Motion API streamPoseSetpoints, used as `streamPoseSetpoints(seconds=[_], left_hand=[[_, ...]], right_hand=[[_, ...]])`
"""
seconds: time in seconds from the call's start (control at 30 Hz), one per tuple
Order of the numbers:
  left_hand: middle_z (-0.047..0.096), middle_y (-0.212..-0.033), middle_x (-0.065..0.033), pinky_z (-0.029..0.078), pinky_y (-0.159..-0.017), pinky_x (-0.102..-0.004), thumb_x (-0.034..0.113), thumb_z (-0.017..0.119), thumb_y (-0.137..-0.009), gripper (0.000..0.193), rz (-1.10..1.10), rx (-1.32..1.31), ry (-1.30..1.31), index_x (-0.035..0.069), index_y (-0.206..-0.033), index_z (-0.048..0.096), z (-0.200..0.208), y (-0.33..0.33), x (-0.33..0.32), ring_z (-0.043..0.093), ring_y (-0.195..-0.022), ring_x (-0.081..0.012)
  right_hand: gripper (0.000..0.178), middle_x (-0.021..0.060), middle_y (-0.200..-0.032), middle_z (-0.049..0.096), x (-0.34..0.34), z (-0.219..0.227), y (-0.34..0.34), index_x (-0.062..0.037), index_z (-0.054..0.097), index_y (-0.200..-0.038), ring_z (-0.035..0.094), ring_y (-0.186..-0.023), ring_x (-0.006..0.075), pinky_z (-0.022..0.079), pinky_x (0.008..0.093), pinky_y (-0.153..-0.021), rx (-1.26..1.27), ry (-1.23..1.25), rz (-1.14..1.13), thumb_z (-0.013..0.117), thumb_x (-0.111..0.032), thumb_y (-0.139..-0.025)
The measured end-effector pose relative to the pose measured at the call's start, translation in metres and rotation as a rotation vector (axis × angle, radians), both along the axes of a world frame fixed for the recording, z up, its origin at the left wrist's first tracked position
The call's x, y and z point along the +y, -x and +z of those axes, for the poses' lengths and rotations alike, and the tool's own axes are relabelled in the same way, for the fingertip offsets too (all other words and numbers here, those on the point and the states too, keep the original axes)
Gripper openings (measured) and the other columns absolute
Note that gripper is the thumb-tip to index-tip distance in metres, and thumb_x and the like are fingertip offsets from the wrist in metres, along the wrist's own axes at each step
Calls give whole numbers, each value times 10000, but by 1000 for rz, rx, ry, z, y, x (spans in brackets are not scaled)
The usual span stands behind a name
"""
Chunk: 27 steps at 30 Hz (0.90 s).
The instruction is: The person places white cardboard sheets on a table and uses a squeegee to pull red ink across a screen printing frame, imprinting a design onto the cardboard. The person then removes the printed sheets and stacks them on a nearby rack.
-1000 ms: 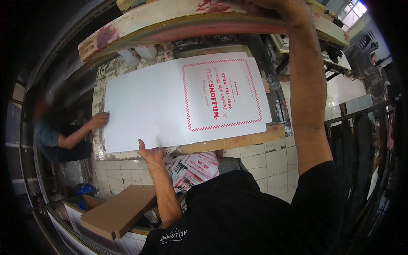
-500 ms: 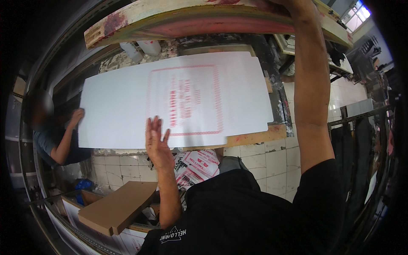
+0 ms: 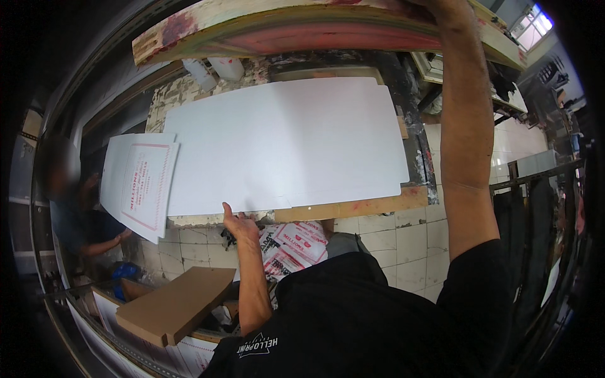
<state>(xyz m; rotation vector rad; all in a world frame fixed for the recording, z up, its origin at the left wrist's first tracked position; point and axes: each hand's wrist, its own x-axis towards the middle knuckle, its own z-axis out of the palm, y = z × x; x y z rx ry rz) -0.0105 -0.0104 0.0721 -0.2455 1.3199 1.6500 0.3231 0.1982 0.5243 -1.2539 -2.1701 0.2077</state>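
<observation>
At the near edge of a large blank white cardboard sheet (image 3: pixel 290 145), my left hand (image 3: pixel 241 225) is turned up with its thumb stretched out. Its other fingers show only partly by the edge, and nothing is seen in them. My right arm reaches up to a wooden screen-printing frame (image 3: pixel 189 34), tilted up behind the sheet with red-stained mesh. My right hand (image 3: pixel 441 6) lies over its rail at the picture's upper edge, fingers mostly hidden. A white sheet with a red print (image 3: pixel 146 183) is at the left, beside a co-worker.
The co-worker's hand (image 3: pixel 120 236) is by the printed sheet. White plastic containers (image 3: pixel 227 68) stand behind the work table. A brown cardboard box (image 3: pixel 176 305) lies at lower left. A dark rack (image 3: pixel 535 214) stands to the right, above a tiled floor (image 3: pixel 378 236).
The printed sheet has moved left off the blank one, toward the co-worker, and its far part bends down. My left hand has drawn back from its surface to the near edge. My right arm stays up.
</observation>
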Motion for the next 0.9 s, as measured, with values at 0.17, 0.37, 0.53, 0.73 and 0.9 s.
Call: streamPoseSetpoints(seconds=[0.17, 0.37, 0.53, 0.73, 0.9], left_hand=[[90, -1675, -136, 118, -1212, -553, 601, 702, -859, 1058, -14, -95, -47, 81, -1614, 173, -9, 7, -1, 93, -1548, -265], [44, -1695, -157, 120, -1206, -601, 559, 694, -886, 1048, 89, -64, -16, 77, -1623, 125, -5, 5, -4, 62, -1564, -276], [104, -1684, -181, 165, -1214, -581, 532, 665, -924, 1035, -190, 150, -18, 87, -1634, 58, 42, -8, -3, 129, -1551, -305], [518, -1424, -132, 462, -1070, -434, 179, 835, -822, 1055, -233, 447, -850, 22, -1603, 145, 111, -46, 1, 550, -1276, -265], [665, -1194, -83, 559, -937, -384, -68, 906, -615, 828, -410, 479, -408, -37, -1352, 528, 64, -31, -50, 633, -1112, -208]], right_hand=[[424, 69, -716, 687, 1, -1, 2, 13, 774, -906, 589, -674, 150, 455, 321, -641, 23, -54, 130, 855, -393, -812], [398, 65, -709, 678, -8, -3, 4, 8, 770, -916, 574, -666, 159, 450, 323, -644, 10, -21, 53, 849, -370, -821], [441, 104, -851, 725, -27, -28, -5, -24, 758, -1041, 647, -764, 244, 494, 349, -715, -123, -126, 32, 820, -396, -811], [396, 119, -789, 707, -117, -154, -8, -186, 776, -1128, 694, -735, 288, 540, 414, -651, -177, -394, 31, 811, -374, -780], [387, 141, -870, 702, -184, -284, -12, -236, 761, -1190, 686, -776, 314, 522, 441, -676, -85, -49, 5, 781, -291, -807]])
